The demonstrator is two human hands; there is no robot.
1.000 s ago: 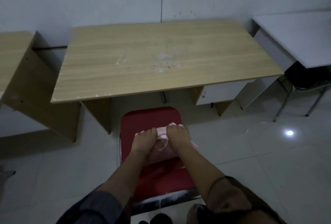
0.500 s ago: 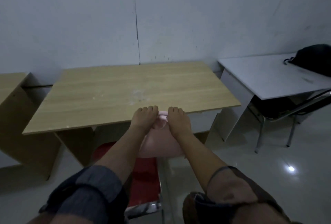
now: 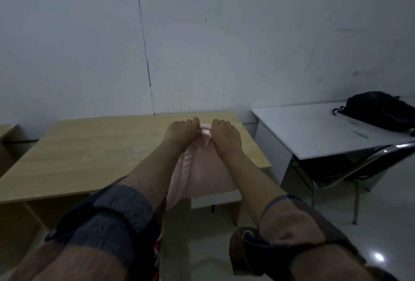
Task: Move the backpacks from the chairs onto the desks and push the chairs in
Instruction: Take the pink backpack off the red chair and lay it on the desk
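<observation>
Both hands, left and right, gripping pink backpack top over wooden desk, no writing legible

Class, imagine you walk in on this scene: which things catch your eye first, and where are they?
Both hands, left and right, grip a pink backpack held over the wooden desk at centre. A black backpack lies on the white desk to the right.

Left hand and right hand each hold a grip on the top of a pink backpack, which hangs over the near edge of the wooden tabletop. A black backpack lies on the white tabletop, a chair beneath.
</observation>
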